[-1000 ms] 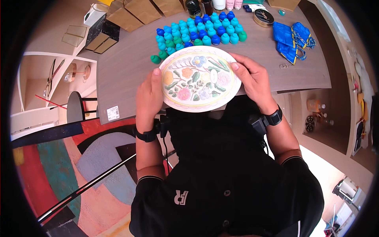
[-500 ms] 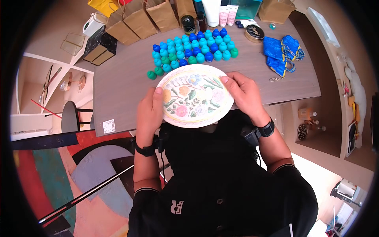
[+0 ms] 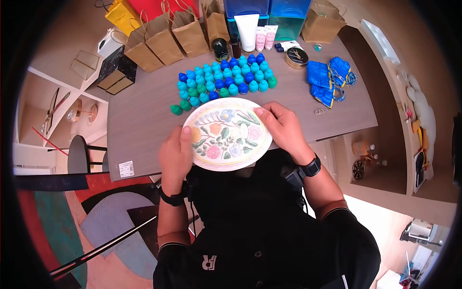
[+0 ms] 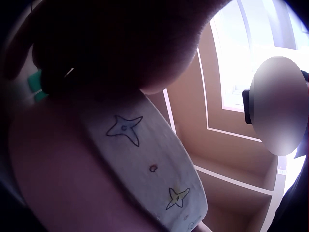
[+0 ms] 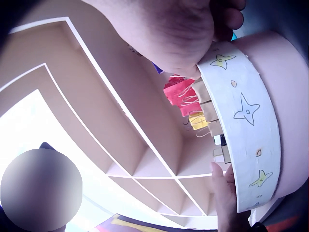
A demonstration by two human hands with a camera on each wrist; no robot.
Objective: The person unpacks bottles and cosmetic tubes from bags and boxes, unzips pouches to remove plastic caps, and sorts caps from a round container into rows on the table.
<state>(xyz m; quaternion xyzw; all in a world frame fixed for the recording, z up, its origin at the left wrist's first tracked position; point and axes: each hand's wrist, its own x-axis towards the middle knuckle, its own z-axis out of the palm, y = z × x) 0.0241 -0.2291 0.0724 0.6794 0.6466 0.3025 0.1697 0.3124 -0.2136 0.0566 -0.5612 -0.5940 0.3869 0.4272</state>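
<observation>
An oval box (image 3: 227,137) with a painted flower pattern on top is held level in front of the person's torso, by the table's front edge. My left hand (image 3: 174,153) grips its left end, thumb (image 3: 186,131) on the top rim. At the right end my right hand (image 3: 285,127) grips it, thumb over the upper right rim. Both wrist views show its white side wall (image 5: 247,113) with drawn stars, and a pink underside (image 4: 63,159). Rows of small blue, turquoise and green bottle-shaped pieces (image 3: 219,83) stand just beyond the box.
Paper bags (image 3: 190,41), white and pink tubes (image 3: 248,32) and blue-green bins line the table's back. A round black-and-gold case (image 3: 296,58) and blue pouches (image 3: 321,77) lie at the right. A black marble-patterned box (image 3: 117,72) stands at the left.
The head view has tilted upward and shifted right, so the table, hands and box appear lower and further left. Both hands keep the same grip on the oval box.
</observation>
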